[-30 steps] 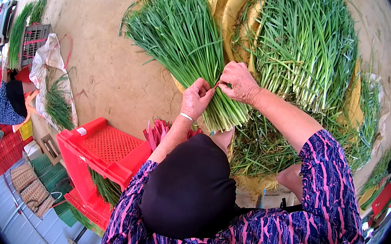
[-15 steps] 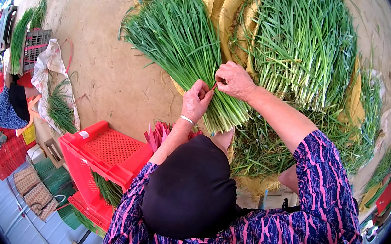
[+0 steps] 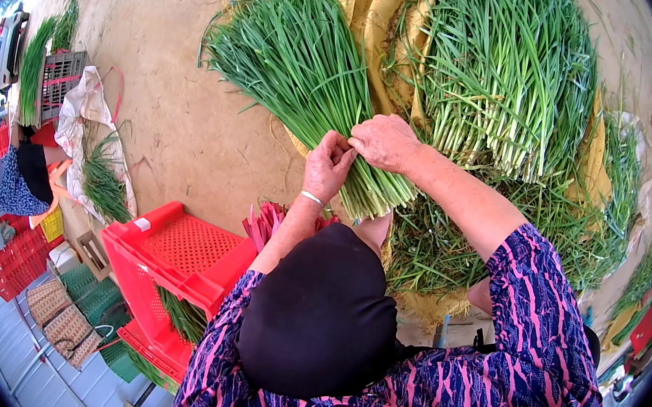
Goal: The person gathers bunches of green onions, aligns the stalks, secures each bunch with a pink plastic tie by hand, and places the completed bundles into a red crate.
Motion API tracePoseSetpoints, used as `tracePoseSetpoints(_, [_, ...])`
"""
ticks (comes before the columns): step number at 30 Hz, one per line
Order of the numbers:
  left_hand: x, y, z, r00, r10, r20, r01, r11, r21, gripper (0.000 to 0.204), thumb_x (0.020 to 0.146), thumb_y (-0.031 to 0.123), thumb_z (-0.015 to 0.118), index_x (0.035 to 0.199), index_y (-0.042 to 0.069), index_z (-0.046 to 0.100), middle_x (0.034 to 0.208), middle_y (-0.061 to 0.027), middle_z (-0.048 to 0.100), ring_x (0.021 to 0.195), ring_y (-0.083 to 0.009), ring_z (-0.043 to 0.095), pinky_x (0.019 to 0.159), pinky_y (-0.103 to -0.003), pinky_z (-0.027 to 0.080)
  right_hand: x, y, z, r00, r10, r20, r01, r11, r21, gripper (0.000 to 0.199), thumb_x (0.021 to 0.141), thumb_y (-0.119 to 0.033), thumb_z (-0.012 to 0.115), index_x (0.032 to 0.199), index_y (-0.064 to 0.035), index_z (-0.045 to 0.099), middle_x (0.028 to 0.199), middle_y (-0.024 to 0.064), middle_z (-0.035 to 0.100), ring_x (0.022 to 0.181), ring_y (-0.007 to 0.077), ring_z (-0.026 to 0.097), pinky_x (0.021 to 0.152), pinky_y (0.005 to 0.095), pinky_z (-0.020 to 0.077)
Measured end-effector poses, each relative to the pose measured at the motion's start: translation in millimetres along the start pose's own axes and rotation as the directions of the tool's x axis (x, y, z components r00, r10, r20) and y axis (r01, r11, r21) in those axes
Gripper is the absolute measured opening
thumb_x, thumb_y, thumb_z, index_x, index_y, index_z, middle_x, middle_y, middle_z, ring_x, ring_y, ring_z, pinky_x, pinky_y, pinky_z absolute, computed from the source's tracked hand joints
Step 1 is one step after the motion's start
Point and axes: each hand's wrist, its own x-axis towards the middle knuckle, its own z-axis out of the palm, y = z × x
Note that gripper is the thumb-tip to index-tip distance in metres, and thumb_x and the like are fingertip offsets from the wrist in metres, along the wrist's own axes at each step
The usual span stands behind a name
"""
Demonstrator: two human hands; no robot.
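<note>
A thick bunch of garlic chives [image 3: 298,60] lies slanted in front of me, leaf tips far left and pale cut ends near right. My left hand [image 3: 328,165] is closed at its near stems, thumb and fingers pinched. Right against it, my right hand [image 3: 385,142] is closed too, its fingertips meeting the left ones on top of the bunch. The thin red strip between them is now mostly hidden by the fingers. More chives [image 3: 509,80] lie in a large pile to the right.
Loose leaf trimmings [image 3: 442,241] cover the ground near my legs. Red strips [image 3: 263,224] lie by my left forearm, beside a red plastic crate [image 3: 184,248]. Yellow cloth [image 3: 387,17] lies under the chives. A person in blue [image 3: 19,181] is at the far left.
My right hand has moved a little left and down, closing up to the left hand. The red strip seen between them earlier is now covered. The bunch has hardly moved.
</note>
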Motion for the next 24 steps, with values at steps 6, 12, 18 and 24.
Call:
tracePoseSetpoints(6, [6,-7,-1,0.999,0.046,-0.006,-0.046,0.995,0.085,0.015,0.079,0.003,0.063,0.088,0.005,0.052,0.062,-0.0025,0.048,0.055,-0.0115,0.045,0.054,-0.029,0.043,-2,-5,21,0.964,-0.19,-0.185,0.209,0.974,0.086,0.017,0.077,-0.021,0.056,0.064,-0.0101,0.056,0.069,0.006,0.059,0.073,0.028,0.056,0.069,0.0396,0.0477])
tracePoseSetpoints(12, [-7,-11,-4,1.0,-0.02,0.003,0.02,0.971,-0.238,0.025,0.082,-0.001,0.063,0.101,0.004,0.046,0.072,0.0042,0.046,0.064,-0.004,0.041,0.057,-0.02,0.036,-6,2,20,0.914,-0.165,-0.37,0.334,0.824,0.457,0.014,0.076,-0.012,0.068,0.071,-0.0023,0.059,0.077,0.0076,0.06,0.078,0.0263,0.057,0.073,0.0362,0.0472])
tracePoseSetpoints(18, [-17,-13,-12,0.994,-0.054,-0.095,-0.002,0.859,-0.511,0.025,0.087,-0.001,0.061,0.104,0.007,0.045,0.081,0.0013,0.053,0.071,-0.0064,0.051,0.062,-0.02,0.042,-3,15,18,0.965,-0.144,-0.221,0.251,0.76,0.6,0.013,0.08,-0.015,0.07,0.088,-0.0057,0.067,0.086,0.0074,0.066,0.087,0.0257,0.061,0.081,0.0358,0.0493])
tracePoseSetpoints(24, [-8,19,-18,0.99,0.111,-0.088,-0.129,0.963,-0.237,0.017,0.083,-0.003,0.062,0.093,0.004,0.05,0.077,-0.0008,0.051,0.071,-0.006,0.054,0.06,-0.023,0.046,8,19,11,0.984,-0.166,-0.061,0.161,0.697,0.699,0.022,0.077,-0.013,0.073,0.094,-0.0015,0.067,0.081,0.0083,0.068,0.074,0.017,0.064,0.072,0.0305,0.0523])
